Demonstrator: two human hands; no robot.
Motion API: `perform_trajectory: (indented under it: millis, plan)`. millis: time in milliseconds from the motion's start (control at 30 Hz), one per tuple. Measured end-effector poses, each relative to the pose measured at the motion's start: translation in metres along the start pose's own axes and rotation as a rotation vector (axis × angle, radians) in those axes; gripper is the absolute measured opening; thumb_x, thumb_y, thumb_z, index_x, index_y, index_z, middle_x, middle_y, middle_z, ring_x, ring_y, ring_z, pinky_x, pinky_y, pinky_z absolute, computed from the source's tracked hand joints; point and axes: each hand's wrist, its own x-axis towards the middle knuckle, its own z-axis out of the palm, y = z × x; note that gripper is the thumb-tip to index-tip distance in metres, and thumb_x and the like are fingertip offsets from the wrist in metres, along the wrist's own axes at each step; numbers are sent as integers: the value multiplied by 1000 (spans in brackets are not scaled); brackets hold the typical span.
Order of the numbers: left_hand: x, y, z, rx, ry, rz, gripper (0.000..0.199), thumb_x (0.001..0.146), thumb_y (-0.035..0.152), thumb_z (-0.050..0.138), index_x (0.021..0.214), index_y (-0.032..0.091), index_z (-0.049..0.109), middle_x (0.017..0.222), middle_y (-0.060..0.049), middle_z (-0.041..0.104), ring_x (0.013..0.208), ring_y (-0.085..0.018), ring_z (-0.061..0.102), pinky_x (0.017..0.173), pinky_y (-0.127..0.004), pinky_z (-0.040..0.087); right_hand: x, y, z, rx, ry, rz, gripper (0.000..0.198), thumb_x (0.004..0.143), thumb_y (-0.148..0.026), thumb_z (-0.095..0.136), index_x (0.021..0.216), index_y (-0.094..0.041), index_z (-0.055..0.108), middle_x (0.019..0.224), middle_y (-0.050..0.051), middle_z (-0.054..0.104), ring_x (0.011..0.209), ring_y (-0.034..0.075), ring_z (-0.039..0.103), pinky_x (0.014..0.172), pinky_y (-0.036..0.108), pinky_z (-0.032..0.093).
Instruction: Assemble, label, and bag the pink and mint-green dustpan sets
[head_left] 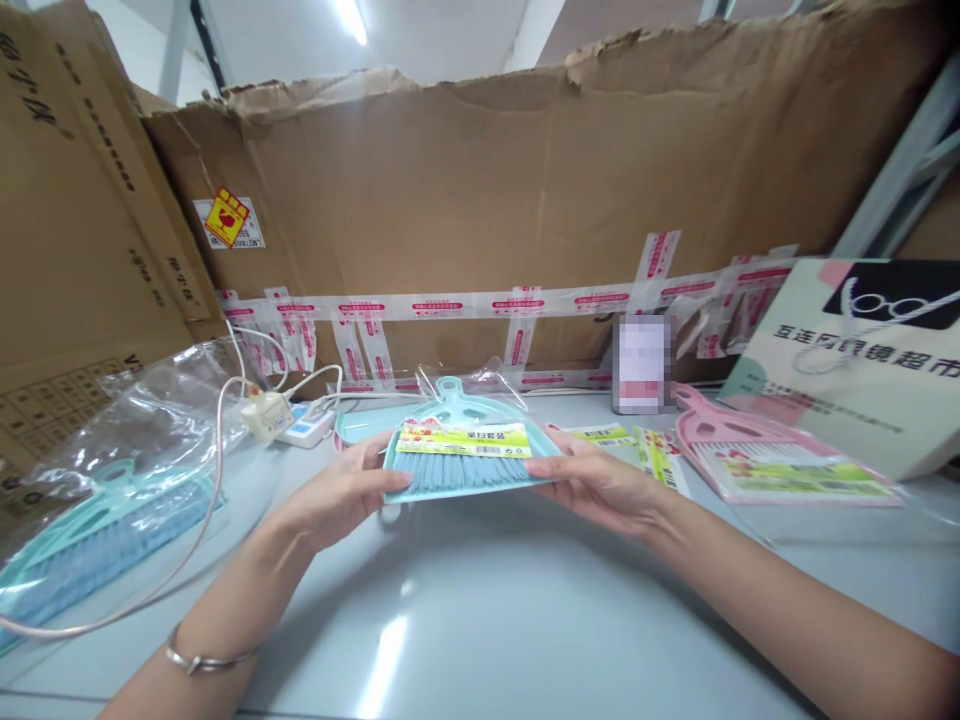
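Between my two hands is a light-blue dustpan and brush set point(465, 475), its bristles facing me and a yellow-green label point(463, 438) across the brush. Clear plastic film shows around the top of the set. My left hand point(349, 490) grips the left edge, thumb on the front. On the right edge, my right hand point(592, 480) is closed the same way, thumb near the bristles. The set is tilted up toward me, with a shadow below it on the grey table point(480, 620). My fingers behind the pan are partly hidden.
Bagged blue dustpan sets point(105, 540) lie at left beside a white cable and power strip point(309, 427). A pink dustpan set point(780, 455), loose labels point(660, 455), a blurred-out phone-like object point(643, 365) and a paper bag point(847, 360) are at right. Large cardboard point(450, 200) stands behind.
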Motion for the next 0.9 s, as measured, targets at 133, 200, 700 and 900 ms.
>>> perform_trajectory:
  millis: [133, 200, 700, 900]
  plan:
    - [-4, 5, -2, 19, 5, -17, 52, 74, 18, 63, 124, 21, 49, 107, -9, 64, 92, -19, 61, 70, -23, 48, 0, -1, 0, -30, 17, -25, 39, 63, -9, 71, 100, -15, 61, 98, 5, 67, 85, 12, 65, 75, 15, 53]
    - [-7, 7, -4, 36, -13, -8, 51, 75, 20, 62, 124, 23, 49, 105, -8, 64, 89, -19, 61, 70, -24, 48, 2, 1, 2, -33, 66, -17, 33, 64, -12, 71, 96, -14, 62, 94, 5, 68, 80, 11, 66, 69, 13, 54]
    - [6, -12, -1, 162, 371, 79, 33, 72, 39, 65, 91, 13, 63, 64, -4, 65, 49, -9, 53, 44, -19, 38, 4, 7, 7, -13, 233, -91, 22, 67, -15, 71, 87, -14, 63, 87, 5, 70, 77, 13, 67, 69, 18, 56]
    - [2, -6, 5, 127, 342, 232, 48, 74, 54, 55, 108, 21, 53, 100, -8, 64, 79, -20, 65, 72, -33, 51, 6, 11, 12, 71, 387, -73, 9, 72, -17, 67, 65, -12, 63, 65, 7, 70, 55, 10, 66, 54, 15, 54]
